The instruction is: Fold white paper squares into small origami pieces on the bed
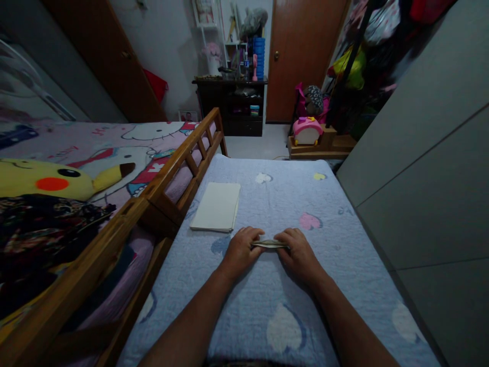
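A folded banknote (269, 244) is gripped crosswise between the 2 hands, at the centre of a pale blue quilted bedspread (248, 311) printed with heart shapes. Its left end is grasped by the left hand (240, 252) and its right end by the right hand (300, 255), the fingers of each being curled over the end nearest to it. Neither hand is released, and the grip is light rather than clenched. Only the middle section of the note is exposed; the ends are hidden by the fingers. Whether the note touches the bedspread cannot be determined. Both hands are close to the bedspread, and the forearms are extended forward from the lower edge of the view. A stack of white paper (216, 206) is lying flat on the bedspread, ahead of the left hand and well apart from it. A wooden bed rail (185, 165) is located along the left side of the bedspread. Beyond it, a Pikachu plush toy (46, 178) is lying on a bed with Hello Kitty sheets (141, 135). A grey wardrobe panel (420, 188) is seen on the right, and a dark wooden cabinet (229, 104) is seen ahead, beside a brown door (301, 61).
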`<state>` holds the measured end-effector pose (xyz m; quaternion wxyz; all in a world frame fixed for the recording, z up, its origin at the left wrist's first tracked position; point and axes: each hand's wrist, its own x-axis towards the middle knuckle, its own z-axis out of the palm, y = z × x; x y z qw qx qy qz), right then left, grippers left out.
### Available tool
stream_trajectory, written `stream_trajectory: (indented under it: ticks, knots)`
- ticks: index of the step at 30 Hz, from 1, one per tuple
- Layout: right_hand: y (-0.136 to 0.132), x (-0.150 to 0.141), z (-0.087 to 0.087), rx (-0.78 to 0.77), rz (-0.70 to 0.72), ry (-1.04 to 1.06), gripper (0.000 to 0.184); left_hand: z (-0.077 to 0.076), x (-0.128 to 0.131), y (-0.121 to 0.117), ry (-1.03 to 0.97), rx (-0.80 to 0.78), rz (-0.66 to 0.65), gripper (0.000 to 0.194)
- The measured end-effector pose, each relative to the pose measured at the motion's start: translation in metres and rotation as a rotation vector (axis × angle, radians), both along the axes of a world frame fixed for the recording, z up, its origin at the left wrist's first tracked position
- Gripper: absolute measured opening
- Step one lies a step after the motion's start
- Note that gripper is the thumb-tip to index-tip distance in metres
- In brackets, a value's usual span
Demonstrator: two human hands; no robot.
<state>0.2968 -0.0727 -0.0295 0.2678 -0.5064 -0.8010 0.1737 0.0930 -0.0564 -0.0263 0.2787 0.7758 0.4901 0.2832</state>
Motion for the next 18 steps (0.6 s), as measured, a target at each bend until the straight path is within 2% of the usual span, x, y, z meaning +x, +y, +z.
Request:
stream_trajectory:
  ticks: [3,6,8,13,18]
  knots:
    - [-0.003,-0.001,0.005,0.023,0.000,0.066,0.028,0.003,-0.004,0.000,-0.041,-0.020,-0.029,0.045]
    - [-0.005,-0.001,0.010,0.036,0.001,0.123,0.032,0.005,-0.010,0.000,-0.071,-0.056,-0.072,0.052]
    - [-0.005,0.000,0.012,0.034,0.008,0.160,0.030,0.007,-0.013,-0.001,-0.103,-0.090,-0.083,0.050]
    - [-0.003,-0.001,0.010,0.020,0.046,0.207,0.016,0.014,-0.016,-0.002,-0.131,-0.130,-0.040,0.024]
    - [-0.002,-0.005,0.008,-0.012,0.070,0.220,0.011,0.015,-0.015,-0.002,-0.053,-0.125,-0.119,0.029]
